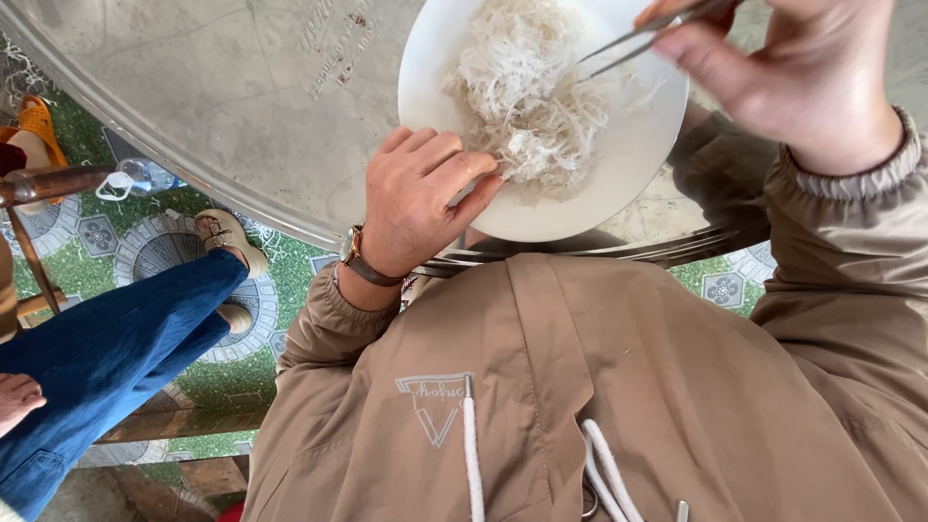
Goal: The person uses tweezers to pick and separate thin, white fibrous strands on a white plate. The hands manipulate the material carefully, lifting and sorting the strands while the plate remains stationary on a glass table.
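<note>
Tan hoodie [599,406], left hand [420,198] touching white plate [628,159]

To your left: another person's blue-jeaned leg [116,348] with sandal [228,238], a plastic bottle [145,177] on patterned green floor [68,271].

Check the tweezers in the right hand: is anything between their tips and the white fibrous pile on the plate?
Nothing visible. The tweezers in the right hand already have their tips at the pile of white fibres on the white plate. The left hand touches the pile's near edge, clear of the tips.
</note>
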